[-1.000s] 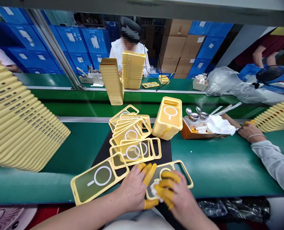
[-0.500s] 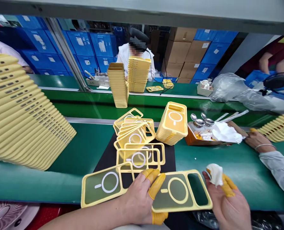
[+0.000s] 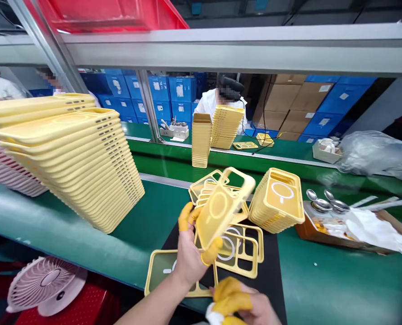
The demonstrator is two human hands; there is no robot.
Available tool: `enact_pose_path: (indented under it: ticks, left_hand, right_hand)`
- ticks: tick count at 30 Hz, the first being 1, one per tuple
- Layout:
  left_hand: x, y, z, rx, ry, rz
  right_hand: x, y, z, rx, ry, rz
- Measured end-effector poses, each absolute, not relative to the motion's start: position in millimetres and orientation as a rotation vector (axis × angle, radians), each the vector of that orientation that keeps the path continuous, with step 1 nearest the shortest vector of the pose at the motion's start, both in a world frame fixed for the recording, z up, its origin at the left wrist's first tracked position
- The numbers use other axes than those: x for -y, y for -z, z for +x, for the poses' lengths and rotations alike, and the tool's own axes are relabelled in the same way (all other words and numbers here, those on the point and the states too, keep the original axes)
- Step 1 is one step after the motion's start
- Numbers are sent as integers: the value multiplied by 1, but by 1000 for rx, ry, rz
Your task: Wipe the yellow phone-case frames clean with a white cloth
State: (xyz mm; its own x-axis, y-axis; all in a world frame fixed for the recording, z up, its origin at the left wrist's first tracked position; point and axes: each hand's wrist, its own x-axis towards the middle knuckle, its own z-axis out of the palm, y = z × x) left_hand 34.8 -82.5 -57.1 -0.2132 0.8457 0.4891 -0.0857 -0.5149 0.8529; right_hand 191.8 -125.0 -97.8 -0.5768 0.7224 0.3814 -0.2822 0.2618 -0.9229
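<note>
My left hand point(image 3: 189, 259) holds a yellow phone case point(image 3: 221, 208) tilted up above the black mat point(image 3: 272, 275), its fingers in yellow finger cots. At the bottom edge, my right hand point(image 3: 241, 302), also in yellow cots, is shut on a white cloth point(image 3: 214, 315), partly cut off by the frame. Below my left hand lies a flat yellow case point(image 3: 174, 271), partly hidden by my wrist. Several loose yellow cases point(image 3: 245, 248) overlap on the mat. A stack of yellow cases point(image 3: 277, 201) stands to the right, and a tall leaning stack point(image 3: 68, 158) stands left.
Pink cases point(image 3: 7, 171) stack behind the left pile on the green conveyor belt point(image 3: 339, 289). A brown tray point(image 3: 309, 232) holds metal cups point(image 3: 326, 203) and a white cloth point(image 3: 373, 230). A metal rail point(image 3: 201, 49) crosses above; a co-worker point(image 3: 224, 101) sits beyond, and a pink fan point(image 3: 47, 284) stands below.
My left hand has lifted the yellow case off my right hand and tilted it up. My right hand has dropped lower with the cloth. The view has swung up and left.
</note>
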Motion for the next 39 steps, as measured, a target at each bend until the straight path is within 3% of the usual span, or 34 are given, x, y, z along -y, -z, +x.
enact_pose_path:
  ticks: [5,10,13,19,26,30,39]
  left_hand:
    - [64,43,-42,-1460,-1863,1613]
    - [62,65,-120,-2324,-1330,2095]
    - [83,78,-116,-2248,-1149,2349]
    - [134,96,-53,-1450,-569,2934]
    - [108,101,-15,-1532,-759,2952]
    - [81,95,-4,-1472,-901,3103]
    - [27,70,-31,-1970,-1122,3003]
  right_hand:
    - [111,86,144,1811,-1530,-412]
    - [109,103,157,1628,-1506,-437]
    - [110,108,160,1517,-1524,-495]
    - [110,117,182,1426,-1386,-599]
    - [107,133,247,1178,-863,-903]
    - [100,133,250,1095,-897,-958]
    - [23,63,177,1554,-775,-756]
